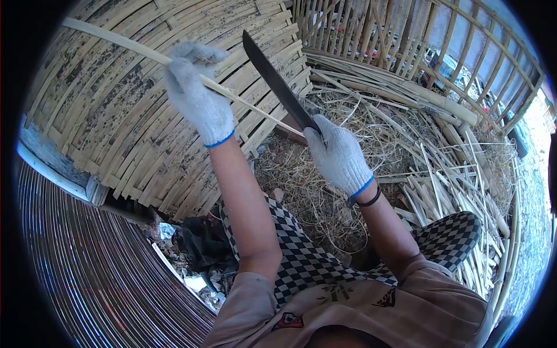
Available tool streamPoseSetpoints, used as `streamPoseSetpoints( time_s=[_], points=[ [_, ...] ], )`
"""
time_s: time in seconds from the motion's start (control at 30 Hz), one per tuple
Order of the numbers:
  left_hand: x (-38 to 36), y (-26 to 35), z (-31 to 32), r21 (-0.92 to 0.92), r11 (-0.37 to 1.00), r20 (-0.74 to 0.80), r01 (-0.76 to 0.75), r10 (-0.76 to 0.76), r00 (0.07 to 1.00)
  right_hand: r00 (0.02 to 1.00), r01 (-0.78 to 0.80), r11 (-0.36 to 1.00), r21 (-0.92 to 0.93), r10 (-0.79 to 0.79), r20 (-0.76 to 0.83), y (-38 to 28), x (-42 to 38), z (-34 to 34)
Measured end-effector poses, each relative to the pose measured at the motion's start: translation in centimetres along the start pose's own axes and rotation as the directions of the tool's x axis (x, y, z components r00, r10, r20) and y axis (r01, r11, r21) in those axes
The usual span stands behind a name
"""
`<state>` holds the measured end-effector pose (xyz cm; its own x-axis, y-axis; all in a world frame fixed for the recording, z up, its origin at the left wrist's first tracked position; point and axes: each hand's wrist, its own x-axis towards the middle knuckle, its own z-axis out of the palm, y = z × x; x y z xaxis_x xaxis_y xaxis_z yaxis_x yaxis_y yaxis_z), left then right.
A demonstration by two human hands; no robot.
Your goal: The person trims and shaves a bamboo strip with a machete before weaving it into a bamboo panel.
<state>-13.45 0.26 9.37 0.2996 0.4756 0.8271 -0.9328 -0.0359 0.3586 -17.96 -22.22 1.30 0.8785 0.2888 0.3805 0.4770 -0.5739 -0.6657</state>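
Observation:
My left hand [200, 104], in a white knit glove with a blue cuff, is closed round a long pale bamboo strip [125, 42]. The strip slants from the upper left, through the hand, down toward my right hand. In a matching glove, my right hand [339, 153] grips a machete [277, 81] by its handle, which the fingers mostly hide. Its long dark blade points up and to the left, and the strip's lower end passes close by the blade near the handle.
A woven bamboo panel [116, 110] leans on the left. Curly shavings [325, 197] cover the ground before me. Split bamboo strips [429, 191] are piled on the right, below a bamboo lattice fence [371, 40]. A dark bag [206, 243] lies by my left leg.

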Motion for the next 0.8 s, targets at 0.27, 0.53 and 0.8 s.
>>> streamPoseSetpoints(
  time_s=[0.27,0.53,0.8],
  points=[
    [0.2,3.2,-2.0,-0.330,0.807,0.438,0.489,-0.328,0.837,0.996,0.086,0.996,0.015,-0.086,-0.011,-1.8,-1.9,0.0],
    [-0.1,3.7,-0.3,-0.367,0.801,0.402,0.473,-0.322,0.857,0.988,0.151,0.980,-0.130,-0.152,0.002,-2.1,-3.5,0.2],
    [1.0,2.5,-1.5,-0.510,0.697,0.548,0.503,-0.187,0.815,0.983,0.166,0.960,-0.227,-0.143,0.116,-3.0,-6.2,-3.0]
  ],
)
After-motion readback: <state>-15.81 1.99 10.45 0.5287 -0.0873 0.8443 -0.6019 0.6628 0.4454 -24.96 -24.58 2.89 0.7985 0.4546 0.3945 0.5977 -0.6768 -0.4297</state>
